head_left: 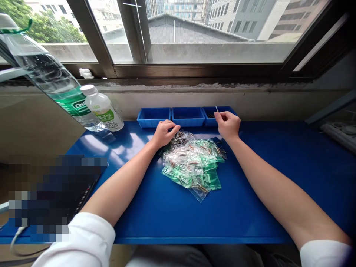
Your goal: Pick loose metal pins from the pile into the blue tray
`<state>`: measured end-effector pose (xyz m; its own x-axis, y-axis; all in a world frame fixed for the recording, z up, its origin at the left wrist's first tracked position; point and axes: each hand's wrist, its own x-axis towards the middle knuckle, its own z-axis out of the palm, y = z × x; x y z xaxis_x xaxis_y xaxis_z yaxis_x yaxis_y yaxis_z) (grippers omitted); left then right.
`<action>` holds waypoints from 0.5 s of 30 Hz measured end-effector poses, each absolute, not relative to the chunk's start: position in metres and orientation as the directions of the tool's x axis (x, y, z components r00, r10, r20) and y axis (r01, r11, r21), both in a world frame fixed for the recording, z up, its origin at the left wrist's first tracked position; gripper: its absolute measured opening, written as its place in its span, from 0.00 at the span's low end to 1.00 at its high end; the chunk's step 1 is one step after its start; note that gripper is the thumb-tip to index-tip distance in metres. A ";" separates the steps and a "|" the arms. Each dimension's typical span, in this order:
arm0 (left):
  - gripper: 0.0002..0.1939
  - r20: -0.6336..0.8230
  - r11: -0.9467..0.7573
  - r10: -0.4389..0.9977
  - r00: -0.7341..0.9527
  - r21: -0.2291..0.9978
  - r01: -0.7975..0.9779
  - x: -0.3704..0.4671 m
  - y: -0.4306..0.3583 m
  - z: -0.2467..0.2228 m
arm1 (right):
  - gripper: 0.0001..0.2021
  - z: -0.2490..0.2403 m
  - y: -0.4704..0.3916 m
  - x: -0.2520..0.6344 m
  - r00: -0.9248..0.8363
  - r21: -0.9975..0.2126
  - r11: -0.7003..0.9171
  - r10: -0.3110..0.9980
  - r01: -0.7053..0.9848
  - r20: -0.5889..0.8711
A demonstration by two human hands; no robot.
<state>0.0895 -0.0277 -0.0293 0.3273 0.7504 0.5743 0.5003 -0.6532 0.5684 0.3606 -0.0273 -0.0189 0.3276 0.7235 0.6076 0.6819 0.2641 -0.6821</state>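
Observation:
My right hand (228, 125) is raised at the right-hand blue bin (207, 120), thumb and fingers pinched on a small thin pin (217, 108) that points upward. Its exact kind is too small to tell. My left hand (164, 134) rests at the far left of the pile, beside dark small metal pieces (180, 138); its fingers are loosely bent, with the thumb apart. A heap of clear and green plastic bags (191, 161) lies between my arms. Several bags hold small copper- or brass-coloured pins. Dark small parts lie inside the right-hand bin.
A middle blue bin (188, 121) and a left blue bin (154, 122) stand in the same row against the wall. A large water bottle (52, 74) and a smaller white-capped bottle (103, 111) stand at the left. A blurred-out dark object (58, 193) lies on the near left.

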 end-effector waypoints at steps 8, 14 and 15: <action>0.16 0.495 -0.639 0.767 0.409 0.530 0.557 0.091 -0.030 -0.032 | 0.14 -0.027 -0.025 0.366 0.200 -0.667 0.247 0.831 0.703 0.519; 0.13 0.373 -0.687 0.725 0.579 0.454 0.568 0.089 -0.033 -0.031 | 0.15 -0.028 -0.036 0.350 -0.229 -0.561 0.466 0.868 0.684 0.441; 0.14 0.348 -0.695 0.715 0.606 0.441 0.567 0.089 -0.034 -0.030 | 0.17 -0.030 -0.036 0.348 -0.300 -0.534 0.499 0.857 0.682 0.418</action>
